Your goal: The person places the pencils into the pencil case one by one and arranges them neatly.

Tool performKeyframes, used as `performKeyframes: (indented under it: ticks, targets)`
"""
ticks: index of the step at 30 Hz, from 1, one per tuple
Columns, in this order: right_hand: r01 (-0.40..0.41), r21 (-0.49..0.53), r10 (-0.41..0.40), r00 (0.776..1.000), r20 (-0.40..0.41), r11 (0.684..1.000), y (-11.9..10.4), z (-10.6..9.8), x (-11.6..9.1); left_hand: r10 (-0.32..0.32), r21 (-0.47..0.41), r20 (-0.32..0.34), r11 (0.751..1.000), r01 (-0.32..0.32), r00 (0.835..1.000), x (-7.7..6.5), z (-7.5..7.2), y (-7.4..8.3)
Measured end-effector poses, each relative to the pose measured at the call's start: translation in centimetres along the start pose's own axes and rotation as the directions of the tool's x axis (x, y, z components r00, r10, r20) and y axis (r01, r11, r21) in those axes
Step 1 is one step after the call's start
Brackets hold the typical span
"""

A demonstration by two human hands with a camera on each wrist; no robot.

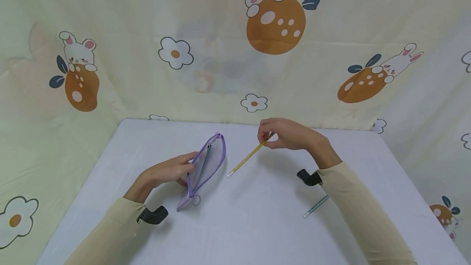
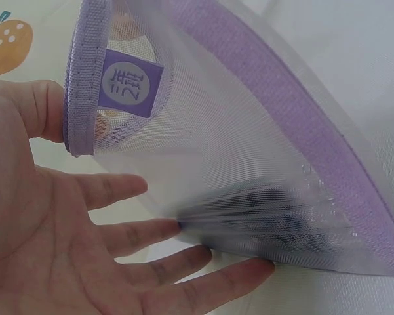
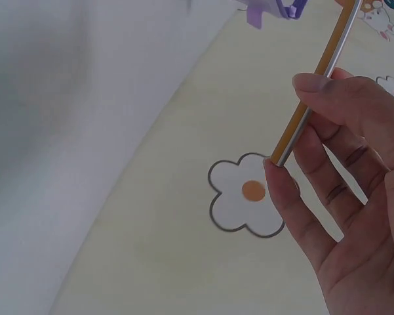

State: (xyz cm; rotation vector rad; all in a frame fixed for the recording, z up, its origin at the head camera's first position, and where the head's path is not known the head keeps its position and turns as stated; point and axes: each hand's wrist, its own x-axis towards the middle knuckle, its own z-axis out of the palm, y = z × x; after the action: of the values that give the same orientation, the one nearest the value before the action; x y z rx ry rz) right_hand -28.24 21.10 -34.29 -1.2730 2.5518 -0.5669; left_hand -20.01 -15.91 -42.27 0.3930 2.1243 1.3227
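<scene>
My left hand (image 1: pixel 171 171) holds a translucent mesh pencil pouch (image 2: pixel 216 131) with purple trim, its thumb at the trimmed edge and several fingers along the side. The pouch's mouth gapes in the head view, with a dark green pencil (image 1: pixel 203 165) lying inside. Blurred dark contents show through the mesh in the left wrist view. To the right of the pouch, my right hand (image 1: pixel 288 134) pinches a yellow pencil (image 1: pixel 248 159) above the table. The pencil slants down toward the left, its eraser end lowest and near the pouch. In the right wrist view, a fingertip touches its other end.
A green pencil (image 1: pixel 315 207) lies on the white table (image 1: pixel 243 232), partly hidden by the right sleeve. Behind and beside the table hangs a cream curtain (image 1: pixel 206 81) printed with rabbits, oranges and flowers. Each wrist wears a black camera mount (image 1: pixel 153 216).
</scene>
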Motion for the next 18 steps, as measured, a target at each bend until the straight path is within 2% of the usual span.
performKeyframes:
  ticks: [4, 10, 18]
  targets:
    - [0.033, -0.008, -0.033, 0.999, 0.010, 0.999, -0.5, -0.1, 0.9, 0.006, -0.007, 0.008, 1.000, -0.006, 1.000, 0.0, 0.0, 0.1]
    - [0.037, -0.036, -0.036, 0.999, 0.017, 0.999, -1.5, -0.2, 2.3, 0.003, 0.001, 0.006, 1.000, -0.003, 1.000, 0.0, 0.0, 0.2]
    - [0.088, -0.164, -0.090, 0.996, -0.004, 0.983, -2.4, 0.2, 4.2, -0.007, 0.009, 0.003, 1.000, 0.007, 1.000, 0.1, 0.0, 0.2]
